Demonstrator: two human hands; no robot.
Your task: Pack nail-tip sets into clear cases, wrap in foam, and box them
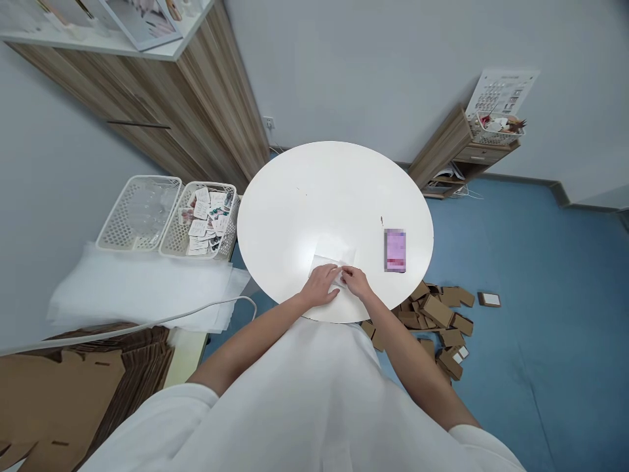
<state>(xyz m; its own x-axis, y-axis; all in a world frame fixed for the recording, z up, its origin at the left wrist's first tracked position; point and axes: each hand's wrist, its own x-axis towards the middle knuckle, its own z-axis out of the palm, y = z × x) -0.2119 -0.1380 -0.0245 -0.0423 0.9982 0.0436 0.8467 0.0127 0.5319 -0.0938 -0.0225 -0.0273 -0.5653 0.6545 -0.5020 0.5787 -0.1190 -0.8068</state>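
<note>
At the frame's upper left we see a framed picture atop a wood-grain cabinet; at upper right, a white basket on a drawer unit, a printed sheet behind it.

On the tabletop, a sheet lies near the front edge under the hands, a phone to its right. Left of the tabletop stand two baskets, cards in the right one; stacked sheets lie before them, flat cardboard nearer still. Boxes lie on the floor at right; a cabinet stands behind left.
</note>
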